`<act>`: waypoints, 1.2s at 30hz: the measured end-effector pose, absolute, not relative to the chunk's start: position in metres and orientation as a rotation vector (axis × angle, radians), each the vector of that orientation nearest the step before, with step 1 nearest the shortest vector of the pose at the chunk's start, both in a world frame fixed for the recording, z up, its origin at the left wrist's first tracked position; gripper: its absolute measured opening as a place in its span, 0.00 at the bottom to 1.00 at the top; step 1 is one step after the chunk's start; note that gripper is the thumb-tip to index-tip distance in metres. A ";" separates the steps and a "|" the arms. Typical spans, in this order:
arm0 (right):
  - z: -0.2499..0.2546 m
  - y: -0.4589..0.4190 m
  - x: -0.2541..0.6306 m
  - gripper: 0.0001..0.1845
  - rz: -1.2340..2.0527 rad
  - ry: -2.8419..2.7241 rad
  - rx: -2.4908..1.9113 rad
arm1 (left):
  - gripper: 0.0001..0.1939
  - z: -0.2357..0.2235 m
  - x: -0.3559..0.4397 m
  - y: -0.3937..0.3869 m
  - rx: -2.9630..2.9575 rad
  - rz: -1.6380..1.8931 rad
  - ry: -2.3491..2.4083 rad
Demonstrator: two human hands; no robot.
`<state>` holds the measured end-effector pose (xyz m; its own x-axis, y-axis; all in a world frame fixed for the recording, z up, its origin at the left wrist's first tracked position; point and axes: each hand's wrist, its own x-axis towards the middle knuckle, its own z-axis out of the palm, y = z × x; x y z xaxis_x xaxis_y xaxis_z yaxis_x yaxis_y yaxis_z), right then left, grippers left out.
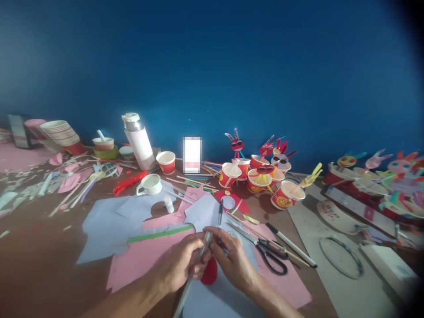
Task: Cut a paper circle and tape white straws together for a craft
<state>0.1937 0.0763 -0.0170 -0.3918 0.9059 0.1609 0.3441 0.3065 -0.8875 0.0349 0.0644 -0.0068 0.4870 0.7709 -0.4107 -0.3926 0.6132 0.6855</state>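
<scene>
Left hand (183,260) pinches a strip (185,291); right hand (233,254) pinches its upper end, I judge for steadiness. Scissors (261,242) lie just beside, likely for reach.

long strip (186,291): pale grey | round piece (210,273): red | scissor handles (262,250): black (blades (243,232) silvery) | cup (286,199): red, yellow emblem

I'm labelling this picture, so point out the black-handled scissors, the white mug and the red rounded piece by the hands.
Black-handled scissors (258,242), head view: where blades meet handles.
White mug (152,188), head view: on its outer wall.
Red rounded piece (210,272), head view: middle of its visible face.
</scene>
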 end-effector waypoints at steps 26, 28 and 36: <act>0.027 0.123 0.252 0.12 0.777 -1.941 -1.399 | 0.14 0.027 0.015 0.075 0.651 0.883 0.886; 0.024 0.138 0.263 0.11 0.729 -1.971 -1.483 | 0.14 0.028 0.016 0.079 0.647 0.902 0.868; 0.005 0.167 0.274 0.11 0.578 -2.023 -1.759 | 0.12 0.007 0.022 0.087 0.649 0.895 0.865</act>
